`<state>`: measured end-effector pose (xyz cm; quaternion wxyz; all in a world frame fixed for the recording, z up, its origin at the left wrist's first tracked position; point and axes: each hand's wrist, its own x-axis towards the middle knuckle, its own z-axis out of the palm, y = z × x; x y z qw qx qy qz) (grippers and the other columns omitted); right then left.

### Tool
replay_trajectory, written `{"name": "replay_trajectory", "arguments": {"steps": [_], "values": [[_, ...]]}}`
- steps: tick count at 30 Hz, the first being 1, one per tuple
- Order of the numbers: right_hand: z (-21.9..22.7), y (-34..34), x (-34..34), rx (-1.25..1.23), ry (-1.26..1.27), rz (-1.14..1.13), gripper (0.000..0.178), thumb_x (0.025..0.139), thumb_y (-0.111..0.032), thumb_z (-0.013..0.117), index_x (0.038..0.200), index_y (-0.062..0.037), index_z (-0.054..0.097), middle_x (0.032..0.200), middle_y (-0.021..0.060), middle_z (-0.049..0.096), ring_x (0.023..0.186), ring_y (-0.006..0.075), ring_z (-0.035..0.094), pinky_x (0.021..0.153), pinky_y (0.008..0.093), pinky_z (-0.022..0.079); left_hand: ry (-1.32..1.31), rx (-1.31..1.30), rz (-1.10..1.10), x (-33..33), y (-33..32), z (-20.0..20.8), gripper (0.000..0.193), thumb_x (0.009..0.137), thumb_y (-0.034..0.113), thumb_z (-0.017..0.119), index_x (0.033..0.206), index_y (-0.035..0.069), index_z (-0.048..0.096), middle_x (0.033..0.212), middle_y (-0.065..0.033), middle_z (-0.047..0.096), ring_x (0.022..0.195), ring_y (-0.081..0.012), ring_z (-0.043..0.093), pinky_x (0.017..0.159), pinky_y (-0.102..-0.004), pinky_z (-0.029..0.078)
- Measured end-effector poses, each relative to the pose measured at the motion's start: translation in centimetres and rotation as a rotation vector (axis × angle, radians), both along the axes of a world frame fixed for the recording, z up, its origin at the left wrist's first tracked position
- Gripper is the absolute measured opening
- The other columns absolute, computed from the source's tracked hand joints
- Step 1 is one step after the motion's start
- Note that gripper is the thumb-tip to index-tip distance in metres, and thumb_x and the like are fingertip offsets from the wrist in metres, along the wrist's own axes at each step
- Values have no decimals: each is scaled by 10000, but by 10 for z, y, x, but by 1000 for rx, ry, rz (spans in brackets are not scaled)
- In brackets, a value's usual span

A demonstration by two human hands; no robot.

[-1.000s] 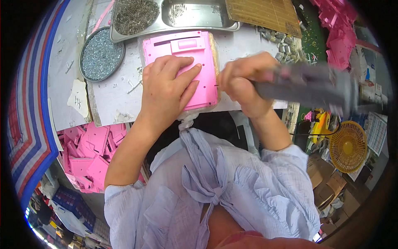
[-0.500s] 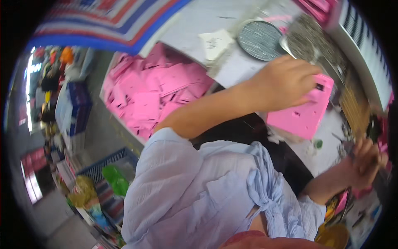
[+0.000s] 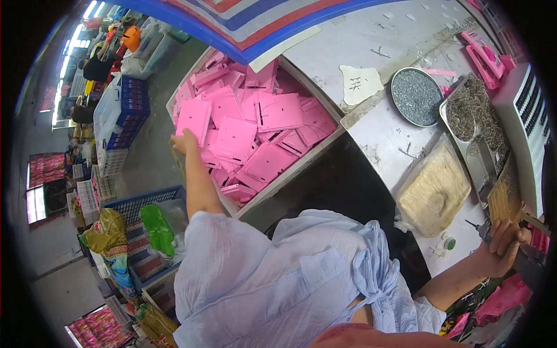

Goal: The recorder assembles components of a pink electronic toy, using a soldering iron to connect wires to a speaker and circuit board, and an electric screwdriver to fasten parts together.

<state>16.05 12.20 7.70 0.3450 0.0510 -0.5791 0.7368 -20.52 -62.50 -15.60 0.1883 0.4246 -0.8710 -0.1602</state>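
While your left hand (image 3: 184, 141) at nine o'clock closes on a pink plate (image 3: 194, 119) in the box (image 3: 290, 174), your right hand (image 3: 503, 246) at four o'clock grips the screwdriver (image 3: 525, 258).

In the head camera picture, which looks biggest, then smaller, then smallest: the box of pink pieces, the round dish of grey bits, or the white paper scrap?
1. Box of pink pieces
2. Round dish of grey bits
3. White paper scrap
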Motion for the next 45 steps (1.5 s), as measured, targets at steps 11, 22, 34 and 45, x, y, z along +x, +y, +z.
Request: {"name": "replay_trajectory", "arguments": {"steps": [11, 22, 34, 45], "values": [[-6, -1, 4, 27, -131, -281, 338, 957, -254, 717, 1168, -59, 537, 635, -58, 393, 533, 83, 387, 559, 284, 347, 224, -331, -552, -75, 29, 20, 593, 920, 416, 712, 1285, -39, 605, 1158, -196, 624, 1007, -351, 618, 890, -448, 513], [7, 18, 7, 14, -331, -584, 740, 844, -104, 798, 1463, 44, 421, 969, 67, 614, 886, 157, 606, 785, 304, 505, 562, 278, -2184, -33, 668, 204, 239, 899, 191, 735, 1047, 6, 704, 994, -162, 693, 887, -302, 685, 789, -384, 535], [11, 27, 23, 21, -377, -580, 725, 843, -66, 784, 1471, 22, 432, 1035, 80, 614, 950, 159, 611, 866, 317, 503, 5, -50, -2241, -102, 911, 146, 686, 901, 532, 683, 1441, 126, 563, 1322, -210, 666, 1219, -388, 633, 1016, -458, 497], [-5, -25, 33, 362, -457, -612, 239, 899, -26, 664, 1124, 47, 694, 936, 91, 703, 836, 168, 668, 765, 290, 530, 50, 1513, -1539, -114, 692, 202, 351, 1098, 281, 478, 1240, -18, 596, 1148, -142, 716, 1000, -256, 728, 898, -465, 610]]}}
